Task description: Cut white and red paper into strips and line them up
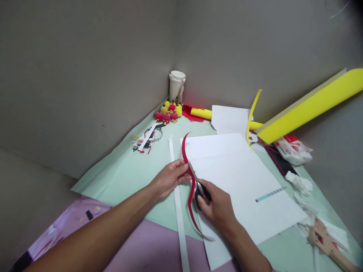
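A long, curling red strip (pixel 191 206) with a finely notched edge is pinched in my left hand (pixel 171 176), fingers closed on it near its middle. My right hand (pixel 217 204) is wrapped round the black handles of the scissors (pixel 209 192). Their blades point up and left, touching the strip close to my left fingertips. Beneath lies a large white sheet (pixel 227 166). A narrow white strip (pixel 178 211) runs lengthwise under my left hand, left of the red one.
Small red and yellow lantern-like balls (pixel 166 118) sit by a white cup (pixel 177 85) in the corner. Scraps (pixel 147 139) lie nearby. A patterned pencil (pixel 270 194), tissue pack (pixel 293 149), yellow sheet (pixel 312 107) and tan tool (pixel 326 240) are at the right.
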`<state>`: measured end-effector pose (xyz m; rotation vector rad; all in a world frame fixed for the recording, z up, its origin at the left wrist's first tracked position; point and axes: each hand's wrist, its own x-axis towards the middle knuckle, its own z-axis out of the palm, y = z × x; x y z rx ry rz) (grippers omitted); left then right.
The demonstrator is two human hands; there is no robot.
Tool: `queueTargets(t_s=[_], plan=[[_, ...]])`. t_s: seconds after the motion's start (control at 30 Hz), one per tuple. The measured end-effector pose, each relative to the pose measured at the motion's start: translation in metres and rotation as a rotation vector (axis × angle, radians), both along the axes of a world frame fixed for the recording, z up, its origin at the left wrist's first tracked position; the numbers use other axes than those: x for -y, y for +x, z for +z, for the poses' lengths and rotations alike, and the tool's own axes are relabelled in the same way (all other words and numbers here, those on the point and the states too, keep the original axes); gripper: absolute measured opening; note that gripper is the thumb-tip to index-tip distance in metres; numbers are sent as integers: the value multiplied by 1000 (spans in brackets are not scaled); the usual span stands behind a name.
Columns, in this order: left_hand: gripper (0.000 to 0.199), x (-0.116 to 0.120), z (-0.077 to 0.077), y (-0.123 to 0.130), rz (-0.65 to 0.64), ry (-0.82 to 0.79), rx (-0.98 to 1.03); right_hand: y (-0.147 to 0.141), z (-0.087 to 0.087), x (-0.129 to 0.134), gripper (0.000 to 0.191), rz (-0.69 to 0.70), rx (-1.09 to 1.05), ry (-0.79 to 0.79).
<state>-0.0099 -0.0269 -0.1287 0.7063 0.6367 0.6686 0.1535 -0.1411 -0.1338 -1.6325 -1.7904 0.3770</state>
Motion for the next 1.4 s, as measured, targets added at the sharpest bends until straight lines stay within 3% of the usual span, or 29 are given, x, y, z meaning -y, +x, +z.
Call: queueTargets(t_s=[0.4, 1.4], plan=[[9, -1, 0, -1, 18, 19, 24, 0, 3, 0, 45, -6, -42, -52], [14, -1, -4, 0, 17, 6, 8, 3, -3, 0, 41, 16, 14, -3]])
